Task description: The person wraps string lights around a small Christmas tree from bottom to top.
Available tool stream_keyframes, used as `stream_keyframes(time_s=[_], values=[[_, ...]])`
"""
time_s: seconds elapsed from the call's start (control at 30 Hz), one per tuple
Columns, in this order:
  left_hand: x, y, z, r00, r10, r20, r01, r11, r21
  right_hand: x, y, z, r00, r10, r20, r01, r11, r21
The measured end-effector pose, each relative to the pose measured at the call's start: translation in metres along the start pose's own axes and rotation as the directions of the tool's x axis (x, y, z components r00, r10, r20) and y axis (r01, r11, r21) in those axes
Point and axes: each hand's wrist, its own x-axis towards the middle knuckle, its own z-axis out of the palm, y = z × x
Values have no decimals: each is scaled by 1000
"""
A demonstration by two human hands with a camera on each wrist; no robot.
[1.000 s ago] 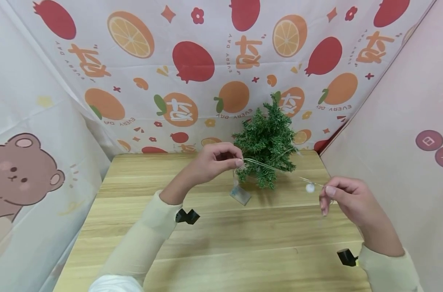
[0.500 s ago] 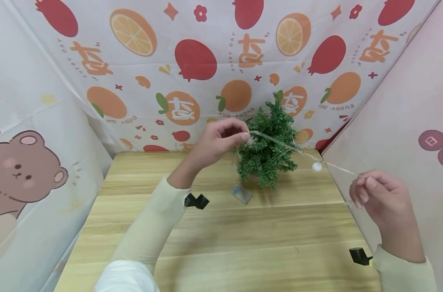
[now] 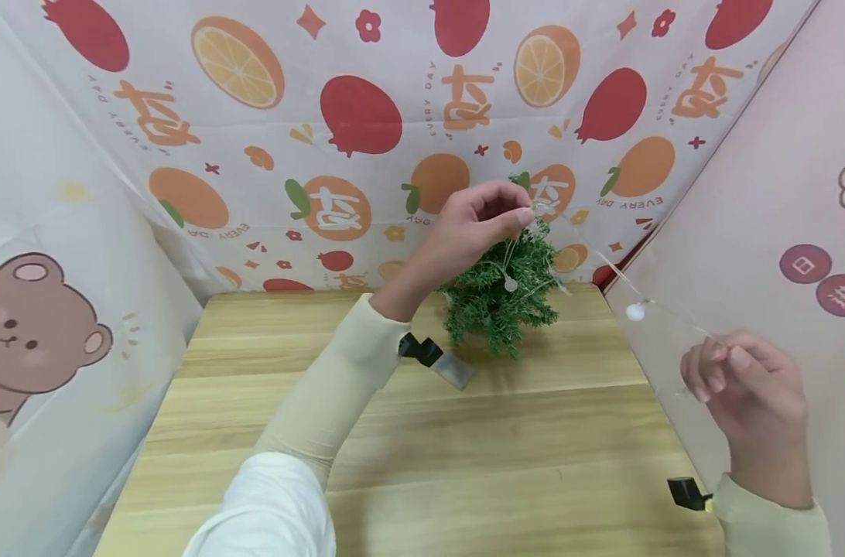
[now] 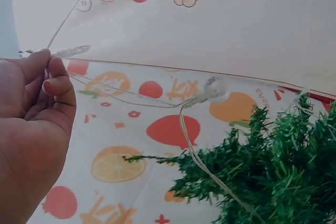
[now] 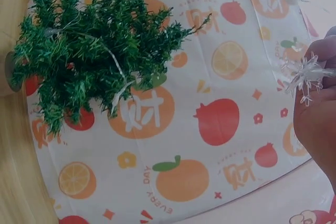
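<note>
A string of fairy lights (image 3: 607,265) runs between my two hands on thin clear wire. My left hand (image 3: 467,232) pinches it between thumb and fingertips at the top of a small green artificial tree (image 3: 488,309). From there a strand with a round bulb (image 3: 510,284) hangs in front of the branches. Out to the right, my right hand (image 3: 757,391) pinches the wire with its fingers curled. Between the hands dangles a white round bulb (image 3: 635,312). In the right wrist view, a clear snowflake-shaped piece (image 5: 307,75) shows at the right hand's fingers.
The tree stands toward the back of a wooden table (image 3: 506,441). A small grey rectangular piece (image 3: 454,371) lies at its foot, partly behind the left wrist camera (image 3: 419,350). Fruit-printed cloth (image 3: 367,62) hangs close behind, with more cloth at both sides.
My left hand has risen and moved right, from the tree's left side to its top. My right hand has moved right, stretching a longer span of the fairy lights between the hands.
</note>
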Motion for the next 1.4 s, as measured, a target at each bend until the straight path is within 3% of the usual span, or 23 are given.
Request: stream_keyframes(time_s=[0.23,0.4,0.63,0.77,0.87,0.97,1.1,1.4], values=[[15,-20,9,997,-74,33,74,997,-5,-8,-5,-5,999,13,-29,-13,1000,-13],[30,-41,23,991,-131,5,132,991,-34,-5,-3,-2,999,16,-47,-17,1000,-20],[48,-64,38,987,-158,-42,157,987,-24,-5,2,2,999,4,-47,-5,1000,-18],[50,-78,39,982,-176,-74,176,984,-11,-6,5,1,999,4,-40,-6,999,-35],[46,-86,38,976,-208,-68,210,977,20,-12,3,-3,995,20,-103,-29,996,-83],[40,-92,37,968,-246,-42,249,967,57,-18,0,-8,969,38,-244,-78,985,-157],[34,-97,34,964,-264,-19,265,961,74,-21,-2,-9,905,35,-425,-146,962,-230],[21,-101,28,943,-333,-17,333,936,110,12,-5,-2,780,-16,-626,-278,887,-368]])
